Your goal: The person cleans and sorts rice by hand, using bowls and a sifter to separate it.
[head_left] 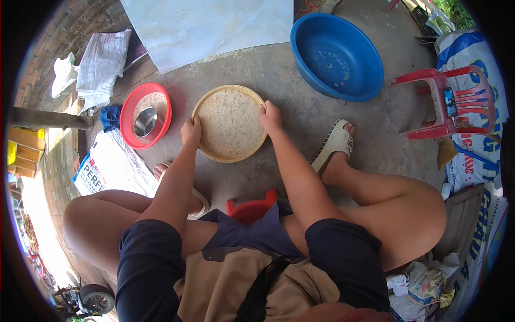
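Both my hands hold a round, shallow winnowing basket [229, 160] by its rim, in front of me above the concrete floor. A layer of pale grain [228, 121], perhaps rice, covers its bottom. My left hand [191, 131] is closed on the left rim, and my right hand [271, 117] grips the upper right rim. Left of the basket stands a red basin [125, 121] with more grain inside. A metal bowl [145, 122] rests in that grain.
A large blue tub [338, 64] stands at the upper right. Further right is a red plastic chair [437, 102] beside printed sacks [465, 155]. A pale sheet [209, 29] lies at the top. Another white sack [115, 163] lies left, near my sandalled foot.
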A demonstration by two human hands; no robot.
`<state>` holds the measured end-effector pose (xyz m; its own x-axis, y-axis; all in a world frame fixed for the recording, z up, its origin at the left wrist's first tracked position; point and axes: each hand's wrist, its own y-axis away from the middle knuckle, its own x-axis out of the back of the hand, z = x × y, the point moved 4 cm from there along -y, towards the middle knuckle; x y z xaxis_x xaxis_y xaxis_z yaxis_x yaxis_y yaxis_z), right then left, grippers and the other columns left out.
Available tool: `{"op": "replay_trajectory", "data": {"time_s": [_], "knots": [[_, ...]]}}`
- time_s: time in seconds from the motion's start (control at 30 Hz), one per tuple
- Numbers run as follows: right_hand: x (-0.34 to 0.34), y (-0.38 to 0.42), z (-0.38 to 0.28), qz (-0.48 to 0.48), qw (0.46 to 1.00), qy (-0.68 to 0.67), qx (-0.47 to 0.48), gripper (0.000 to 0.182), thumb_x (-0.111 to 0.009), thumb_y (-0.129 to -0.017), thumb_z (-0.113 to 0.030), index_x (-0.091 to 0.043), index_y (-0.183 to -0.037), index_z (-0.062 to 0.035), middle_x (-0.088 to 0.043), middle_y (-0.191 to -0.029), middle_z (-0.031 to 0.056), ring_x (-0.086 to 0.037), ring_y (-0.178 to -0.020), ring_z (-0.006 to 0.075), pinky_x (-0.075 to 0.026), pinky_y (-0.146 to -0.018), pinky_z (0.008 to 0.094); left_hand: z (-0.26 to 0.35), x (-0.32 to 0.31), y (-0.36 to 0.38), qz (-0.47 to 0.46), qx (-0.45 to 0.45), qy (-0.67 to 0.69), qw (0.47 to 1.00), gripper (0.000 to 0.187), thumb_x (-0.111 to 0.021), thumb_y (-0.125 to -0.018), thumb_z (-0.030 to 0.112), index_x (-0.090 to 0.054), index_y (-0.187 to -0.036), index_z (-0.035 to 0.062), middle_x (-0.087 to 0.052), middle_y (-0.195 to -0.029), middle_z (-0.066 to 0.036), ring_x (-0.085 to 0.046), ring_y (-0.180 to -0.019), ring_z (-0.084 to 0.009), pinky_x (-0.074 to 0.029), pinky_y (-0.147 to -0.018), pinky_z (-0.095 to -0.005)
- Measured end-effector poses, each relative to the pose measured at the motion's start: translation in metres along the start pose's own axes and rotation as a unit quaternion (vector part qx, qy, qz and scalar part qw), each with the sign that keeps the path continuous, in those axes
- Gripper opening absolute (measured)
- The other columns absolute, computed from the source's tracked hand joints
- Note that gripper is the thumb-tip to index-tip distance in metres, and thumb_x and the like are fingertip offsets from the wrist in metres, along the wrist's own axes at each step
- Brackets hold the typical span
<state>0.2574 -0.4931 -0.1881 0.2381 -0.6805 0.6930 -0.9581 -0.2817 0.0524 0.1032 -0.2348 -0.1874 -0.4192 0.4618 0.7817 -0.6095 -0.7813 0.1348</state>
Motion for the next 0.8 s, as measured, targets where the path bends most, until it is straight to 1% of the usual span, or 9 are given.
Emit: {"op": "replay_trajectory", "data": {"time_s": [0.17, 0.23, 0.27, 0.33, 0.43, 0.6, 0.7, 0.77, 0.8], "knots": [[0.035, -0.013, 0.033, 0.042, 0.993, 0.054, -0.094, 0.023, -0.052, -0.087, -0.022, -0.053, -0.092, 0.0005, -0.06, -0.092, 0.0227, -0.057, -0.09, 0.0398, -0.045, -0.077, 0.0468, 0.062, -0.029, 0.019, -0.034, -0.037, 0.027, 0.998, 0.04, -0.046, -0.087, 0.036, -0.058, -0.092, -0.0015, -0.061, -0.087, -0.027, -0.057, -0.087, -0.0435, -0.043, -0.077, -0.0478], [0.039, -0.015, 0.037, 0.13, 0.985, 0.032, -0.11, 0.024, -0.05, -0.088, -0.023, -0.052, -0.094, 0.0006, -0.06, -0.094, 0.0221, -0.057, -0.091, 0.0393, -0.045, -0.078, 0.0461, 0.068, -0.027, 0.02, -0.03, -0.038, 0.027, 0.998, 0.04, -0.046, -0.087, 0.036, -0.058, -0.093, -0.0016, -0.061, -0.089, -0.027, -0.057, -0.089, -0.0437, -0.043, -0.078, -0.0479], [0.036, -0.016, 0.038, 0.129, 0.985, 0.035, -0.11, 0.024, -0.05, -0.088, -0.023, -0.052, -0.094, 0.0006, -0.06, -0.094, 0.0221, -0.057, -0.091, 0.0393, -0.045, -0.078, 0.0461, 0.063, -0.023, 0.018, -0.032, -0.036, 0.029, 0.998, 0.04, -0.046, -0.087, 0.036, -0.058, -0.093, -0.0016, -0.061, -0.089, -0.027, -0.057, -0.089, -0.0437, -0.043, -0.078, -0.0479], [0.024, -0.015, 0.012, 0.012, 0.997, -0.011, -0.078, 0.025, -0.05, -0.088, -0.023, -0.053, -0.096, 0.0005, -0.06, -0.095, 0.022, -0.057, -0.093, 0.0396, -0.045, -0.079, 0.0454, 0.037, -0.013, 0.005, -0.017, -0.029, 0.007, 0.999, 0.04, -0.046, -0.087, 0.037, -0.059, -0.095, -0.0009, -0.062, -0.091, -0.026, -0.058, -0.09, -0.0424, -0.044, -0.079, -0.0471], [-0.006, -0.01, -0.018, -0.049, 0.999, -0.003, 0.0, 0.025, -0.053, -0.086, -0.023, -0.054, -0.093, 0.001, -0.06, -0.095, 0.023, -0.056, -0.093, 0.04, -0.045, -0.079, 0.0451, -0.007, 0.007, -0.004, -0.019, 0.004, -0.003, 1.0, 0.041, -0.046, -0.088, 0.037, -0.059, -0.097, -0.0004, -0.062, -0.092, -0.025, -0.059, -0.091, -0.0408, -0.044, -0.08, -0.0464], [-0.009, -0.009, -0.01, -0.047, 0.999, -0.02, 0.006, 0.024, -0.055, -0.084, -0.022, -0.054, -0.092, 0.0015, -0.059, -0.094, 0.0234, -0.056, -0.093, 0.0399, -0.045, -0.079, 0.0455, -0.014, 0.005, -0.006, -0.013, 0.018, -0.014, 1.0, 0.042, -0.047, -0.087, 0.037, -0.06, -0.097, -0.001, -0.062, -0.093, -0.024, -0.059, -0.09, -0.04, -0.044, -0.08, -0.0461], [0.013, -0.014, 0.016, -0.035, 0.998, 0.0, -0.05, 0.026, -0.053, -0.085, -0.024, -0.055, -0.092, 0.0011, -0.06, -0.093, 0.0231, -0.056, -0.093, 0.0399, -0.044, -0.079, 0.0457, 0.021, -0.019, 0.008, -0.025, -0.01, 0.012, 1.0, 0.04, -0.047, -0.087, 0.035, -0.059, -0.093, -0.0021, -0.061, -0.091, -0.026, -0.058, -0.089, -0.0424, -0.044, -0.078, -0.0467], [0.031, -0.014, 0.029, 0.047, 0.987, 0.073, -0.132, 0.028, -0.051, -0.087, -0.027, -0.055, -0.093, 0.0005, -0.06, -0.094, 0.0231, -0.056, -0.094, 0.0397, -0.045, -0.08, 0.0456, 0.042, -0.029, 0.018, -0.031, -0.011, 0.02, 0.999, 0.039, -0.047, -0.087, 0.035, -0.058, -0.093, -0.0021, -0.061, -0.09, -0.026, -0.058, -0.089, -0.0428, -0.044, -0.078, -0.0466], [0.027, -0.017, 0.034, 0.047, 0.987, 0.075, -0.131, 0.028, -0.051, -0.087, -0.027, -0.055, -0.093, 0.0005, -0.06, -0.094, 0.0231, -0.056, -0.094, 0.0397, -0.045, -0.08, 0.0456, 0.051, -0.029, 0.022, -0.036, -0.008, 0.02, 0.999, 0.039, -0.047, -0.087, 0.035, -0.058, -0.094, -0.0017, -0.061, -0.09, -0.026, -0.058, -0.089, -0.0428, -0.044, -0.078, -0.0469]]}}
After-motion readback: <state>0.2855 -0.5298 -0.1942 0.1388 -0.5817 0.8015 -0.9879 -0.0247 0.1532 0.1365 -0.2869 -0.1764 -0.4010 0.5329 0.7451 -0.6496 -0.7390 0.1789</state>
